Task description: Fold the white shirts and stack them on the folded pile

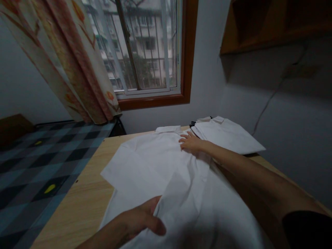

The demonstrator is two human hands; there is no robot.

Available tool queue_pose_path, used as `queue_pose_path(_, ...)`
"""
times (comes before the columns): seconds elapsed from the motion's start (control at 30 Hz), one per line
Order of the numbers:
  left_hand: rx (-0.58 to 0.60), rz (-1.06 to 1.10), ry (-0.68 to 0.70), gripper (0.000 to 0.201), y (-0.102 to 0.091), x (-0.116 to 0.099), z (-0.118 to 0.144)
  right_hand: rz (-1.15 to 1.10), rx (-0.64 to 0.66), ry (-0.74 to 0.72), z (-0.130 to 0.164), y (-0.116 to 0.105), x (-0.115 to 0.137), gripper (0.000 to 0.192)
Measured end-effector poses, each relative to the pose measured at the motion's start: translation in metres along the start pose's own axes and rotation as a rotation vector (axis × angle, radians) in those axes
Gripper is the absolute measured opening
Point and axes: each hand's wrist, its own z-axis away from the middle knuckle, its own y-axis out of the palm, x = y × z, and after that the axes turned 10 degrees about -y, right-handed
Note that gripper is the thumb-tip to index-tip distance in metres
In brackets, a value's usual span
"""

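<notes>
A white short-sleeved shirt (147, 159) lies spread on a light wooden table (80, 204), its collar pointing to the window side. Near the bottom of the view, my left hand (146, 218) grips a raised fold of the shirt between thumb and fingers; some fingers are hidden beneath the cloth. My right hand (192, 142) rests on the shirt close to the collar, with its fingers spread and stretched out. Around it the fabric is wrinkled, and the near right part of the shirt bulges up toward me.
Folded white shirts (228, 135) with black hanger-like parts are stacked at the table's back right. A bed with a checked cover (52, 162) stands at the left. Behind are a curtain (70, 58) and a barred window (145, 52); a wooden shelf (264, 27) hangs upper right.
</notes>
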Motion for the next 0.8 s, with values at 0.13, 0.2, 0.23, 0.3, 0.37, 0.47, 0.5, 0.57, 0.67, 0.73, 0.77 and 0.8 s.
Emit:
queue_pose_path(0.13,-0.079,-0.097,-0.024,0.07,-0.006,0.001,-0.001,0.162,0.13,0.187,0.0,-0.012,-0.036,0.017)
queue_pose_path(0.2,-0.05,-0.12,-0.009,0.064,-0.008,0.0,-0.005,0.213,0.093,0.316,0.008,-0.023,-0.064,0.017)
queue_pose_path(0.23,-0.034,-0.126,0.012,0.059,-0.009,0.0,-0.009,0.226,0.07,0.371,0.012,-0.027,-0.076,0.018)
queue_pose_path(0.3,-0.052,-0.101,0.079,0.049,-0.009,0.001,-0.018,0.236,0.011,0.48,0.021,-0.031,-0.094,0.018)
queue_pose_path(0.37,-0.149,0.009,0.172,0.044,-0.01,0.003,-0.026,0.183,-0.057,0.626,0.031,-0.027,-0.101,0.022)
queue_pose_path(0.47,-0.349,0.221,0.266,0.051,-0.015,0.003,-0.032,-0.064,-0.143,0.77,0.053,-0.009,-0.095,0.041)
queue_pose_path(0.5,-0.393,0.266,0.273,0.055,-0.018,0.001,-0.032,-0.141,-0.154,0.774,0.062,-0.002,-0.089,0.047)
queue_pose_path(0.57,-0.418,0.302,0.272,0.06,-0.024,-0.003,-0.029,-0.237,-0.172,0.717,0.084,0.01,-0.073,0.057)
queue_pose_path(0.67,-0.38,0.277,0.294,0.066,-0.029,-0.015,-0.025,-0.294,-0.174,0.532,0.115,0.023,-0.038,0.072)
queue_pose_path(0.73,-0.373,0.234,0.333,0.07,-0.027,-0.027,-0.025,-0.252,-0.165,0.425,0.128,0.028,-0.011,0.078)
queue_pose_path(0.77,-0.37,0.217,0.356,0.073,-0.025,-0.034,-0.025,-0.209,-0.164,0.408,0.13,0.029,0.002,0.079)
queue_pose_path(0.8,-0.363,0.206,0.376,0.076,-0.023,-0.041,-0.026,-0.156,-0.172,0.417,0.13,0.03,0.013,0.076)
